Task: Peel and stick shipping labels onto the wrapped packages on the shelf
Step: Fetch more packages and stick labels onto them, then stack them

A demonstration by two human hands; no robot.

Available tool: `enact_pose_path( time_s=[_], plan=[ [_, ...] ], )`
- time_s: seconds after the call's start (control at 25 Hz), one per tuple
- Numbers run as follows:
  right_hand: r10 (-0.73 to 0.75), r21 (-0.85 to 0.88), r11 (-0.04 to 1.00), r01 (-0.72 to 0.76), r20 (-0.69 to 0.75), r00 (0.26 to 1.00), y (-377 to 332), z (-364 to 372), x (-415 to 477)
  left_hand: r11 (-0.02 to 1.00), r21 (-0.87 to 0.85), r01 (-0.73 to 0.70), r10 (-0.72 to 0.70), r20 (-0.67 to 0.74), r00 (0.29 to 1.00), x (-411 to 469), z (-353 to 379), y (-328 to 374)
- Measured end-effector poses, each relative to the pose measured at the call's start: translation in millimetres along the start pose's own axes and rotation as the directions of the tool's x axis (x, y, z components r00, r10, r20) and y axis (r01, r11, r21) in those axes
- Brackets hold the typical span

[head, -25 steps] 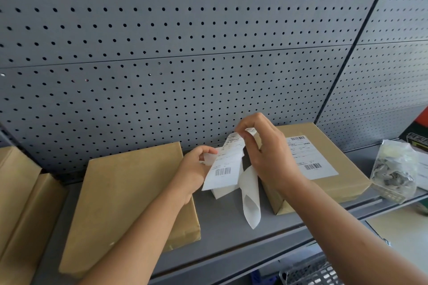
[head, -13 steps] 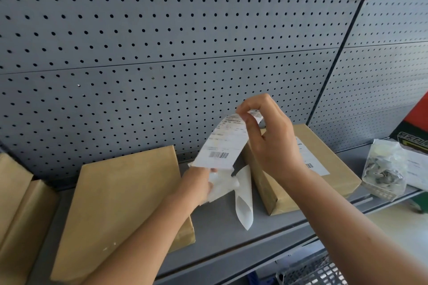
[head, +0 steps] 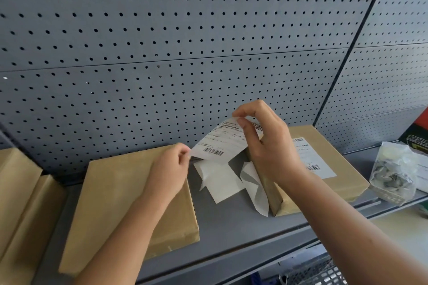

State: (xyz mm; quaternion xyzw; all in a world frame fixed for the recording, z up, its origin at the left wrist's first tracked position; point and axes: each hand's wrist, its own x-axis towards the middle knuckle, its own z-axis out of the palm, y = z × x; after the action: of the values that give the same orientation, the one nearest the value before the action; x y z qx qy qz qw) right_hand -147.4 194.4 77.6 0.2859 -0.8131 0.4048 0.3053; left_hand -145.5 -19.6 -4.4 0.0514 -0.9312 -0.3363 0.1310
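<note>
A white shipping label (head: 221, 141) with barcodes hangs in the air between my hands. My right hand (head: 269, 143) pinches its upper corner and my left hand (head: 170, 169) pinches its lower left corner. White backing paper (head: 222, 180) lies on the grey shelf (head: 231, 231) below the label. Under my left hand sits a brown wrapped package (head: 111, 203) with a bare top. Behind my right hand, a second brown package (head: 324, 169) carries a stuck label (head: 311, 159).
A grey pegboard wall (head: 185, 41) rises behind the shelf. More brown packages (head: 20, 192) stand at the far left. A clear plastic bag (head: 393, 173) of small items lies at the right. A wire basket (head: 319, 271) shows below the shelf edge.
The label has come free of its backing paper, which now lies on the shelf. My left hand rose from the backing to pinch the label's lower left corner.
</note>
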Motion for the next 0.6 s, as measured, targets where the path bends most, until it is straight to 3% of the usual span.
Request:
enact_pose_path(
  time_s=[0.08, 0.2, 0.28, 0.36, 0.48, 0.6],
  plan=[
    [-0.009, 0.017, 1.000, 0.009, 0.023, 1.000, -2, 6, 1, 0.973, -0.230, -0.029, -0.012, -0.173, 0.985, -4, -20, -1],
    [-0.037, 0.041, 0.999, 0.034, 0.066, 0.997, -5, 17, 2, 0.867, -0.480, -0.132, 0.085, -0.119, 0.989, -17, -42, 12],
    [-0.050, 0.055, 0.997, 0.045, 0.098, 0.994, -9, 25, 4, 0.852, -0.489, -0.187, 0.182, -0.058, 0.982, -24, -47, 19],
    [-0.071, 0.074, 0.995, 0.063, 0.122, 0.990, -15, 31, 7, 0.867, -0.441, -0.234, 0.211, -0.102, 0.972, -26, -49, 21],
    [-0.098, 0.096, 0.992, 0.084, 0.149, 0.984, -24, 42, 11, 0.857, -0.477, -0.193, 0.126, -0.170, 0.977, -29, -55, 15],
    [-0.063, 0.080, 0.996, 0.049, 0.175, 0.983, -30, 51, 13, 0.819, -0.563, -0.109, 0.032, -0.144, 0.989, -33, -64, 6]
  ],
)
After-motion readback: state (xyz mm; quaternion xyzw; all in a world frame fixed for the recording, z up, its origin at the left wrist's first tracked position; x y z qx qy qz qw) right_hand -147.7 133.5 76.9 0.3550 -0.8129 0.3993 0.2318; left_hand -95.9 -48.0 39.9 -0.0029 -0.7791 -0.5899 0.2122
